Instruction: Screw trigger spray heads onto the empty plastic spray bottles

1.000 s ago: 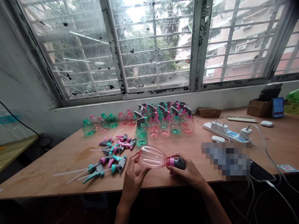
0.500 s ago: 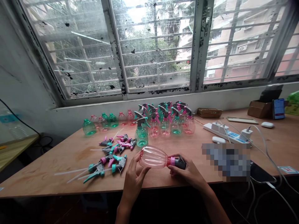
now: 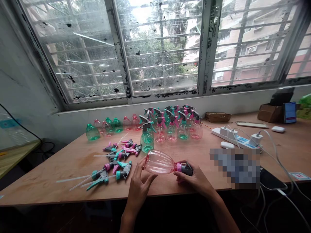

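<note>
A clear pink spray bottle (image 3: 160, 162) lies sideways in the air above the table's front edge, its base toward the left. My left hand (image 3: 141, 179) is closed round the base end, thumb below and fingers behind. At the other end, my right hand (image 3: 191, 177) grips the black spray head (image 3: 186, 169), whose pink collar (image 3: 179, 167) sits against the bottle's neck. Whether the collar is fully tight I cannot tell. Left of my hands lies a loose pile of spray heads (image 3: 114, 165), pink, teal and black, with thin white tubes.
Behind my hands stand several pink and green bottles with spray heads (image 3: 172, 131). Open-topped bottles (image 3: 92, 132) stand at the back left. On the right are a white power strip (image 3: 239, 141) with cables, a phone (image 3: 272, 178) and a blurred-out patch.
The bottle's body has risen very slightly at its left end. Both hands keep their hold, almost in the same place.
</note>
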Available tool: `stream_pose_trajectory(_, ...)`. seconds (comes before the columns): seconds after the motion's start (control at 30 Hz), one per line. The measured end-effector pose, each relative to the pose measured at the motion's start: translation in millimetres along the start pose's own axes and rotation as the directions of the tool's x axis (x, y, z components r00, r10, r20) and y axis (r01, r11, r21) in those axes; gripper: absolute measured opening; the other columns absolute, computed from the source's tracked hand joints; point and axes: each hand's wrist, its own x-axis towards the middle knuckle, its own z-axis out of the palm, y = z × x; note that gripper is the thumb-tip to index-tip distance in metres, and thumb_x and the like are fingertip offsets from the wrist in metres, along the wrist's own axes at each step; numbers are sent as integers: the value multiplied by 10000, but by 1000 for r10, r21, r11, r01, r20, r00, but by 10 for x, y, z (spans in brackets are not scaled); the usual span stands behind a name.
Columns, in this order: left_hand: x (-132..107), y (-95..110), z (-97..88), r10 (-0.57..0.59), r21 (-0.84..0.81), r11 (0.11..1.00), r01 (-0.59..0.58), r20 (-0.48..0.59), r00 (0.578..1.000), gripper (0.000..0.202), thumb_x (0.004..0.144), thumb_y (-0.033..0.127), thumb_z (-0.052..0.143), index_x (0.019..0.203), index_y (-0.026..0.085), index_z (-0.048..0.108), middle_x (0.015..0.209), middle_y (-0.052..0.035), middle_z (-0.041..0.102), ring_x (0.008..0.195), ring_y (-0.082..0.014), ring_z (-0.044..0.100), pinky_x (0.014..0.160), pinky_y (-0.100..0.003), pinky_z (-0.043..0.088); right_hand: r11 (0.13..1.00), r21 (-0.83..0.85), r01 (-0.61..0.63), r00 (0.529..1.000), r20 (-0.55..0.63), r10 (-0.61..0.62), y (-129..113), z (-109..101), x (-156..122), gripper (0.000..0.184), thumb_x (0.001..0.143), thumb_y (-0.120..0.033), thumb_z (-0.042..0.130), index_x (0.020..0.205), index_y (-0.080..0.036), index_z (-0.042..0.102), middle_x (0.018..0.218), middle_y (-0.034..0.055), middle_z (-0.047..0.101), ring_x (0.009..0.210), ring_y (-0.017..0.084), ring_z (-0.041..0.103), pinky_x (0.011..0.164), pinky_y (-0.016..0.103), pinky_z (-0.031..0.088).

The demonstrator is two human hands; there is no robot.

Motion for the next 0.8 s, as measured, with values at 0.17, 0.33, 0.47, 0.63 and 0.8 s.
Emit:
stream_pose_trajectory(0.17, -1, -33, 28, 47, 24, 999, -47, 5, 999, 512, 924, 388, 650, 1397, 273, 493, 1391, -97, 589, 1313, -274, 547, 1070, -405, 476, 999, 50, -18, 1000, -21, 19, 13, -6, 15, 411, 787, -449, 825, 1007, -158, 634, 714, 28, 725, 631, 198, 710, 596, 303, 602)
stream_pose_trajectory(0.33, -19, -47, 30, 51, 39, 998, -50, -12, 999, 593, 878, 407, 708, 1407, 275, 475, 1412, -97, 579, 1303, -282, 562, 1092, -426, 461, 998, 61, -21, 1000, -17, 22, 25, -6, 21, 413, 779, -442, 832, 1002, -158, 633, 722, 24, 721, 632, 198, 712, 596, 309, 609)
stream_pose_trajectory(0.47, -26, -13, 7, 26, 25, 999, -26, -17, 1000, 556, 881, 443, 694, 1370, 250, 514, 1383, -106, 602, 1335, -291, 535, 1134, -452, 417, 999, 37, -10, 1000, -22, 11, 11, 0, 10, 423, 767, -431, 843, 1017, -160, 635, 725, 18, 719, 639, 198, 713, 593, 300, 602)
stream_pose_trajectory(0.63, -14, -25, 14, 62, 45, 997, -62, -10, 998, 522, 916, 408, 656, 1394, 264, 501, 1388, -100, 598, 1319, -284, 548, 1119, -440, 437, 999, 53, -8, 999, -36, 10, 1, 1, 9, 403, 785, -431, 829, 1000, -154, 631, 698, 24, 723, 615, 193, 704, 580, 294, 590)
stream_pose_trajectory(0.8, -26, -38, 33, 86, 82, 993, -83, -29, 996, 549, 913, 387, 665, 1413, 271, 471, 1388, -95, 594, 1313, -274, 554, 1114, -434, 446, 998, 62, -12, 999, -46, 14, 29, -9, 15, 398, 792, -427, 824, 1005, -155, 626, 714, 26, 727, 621, 191, 710, 587, 292, 595)
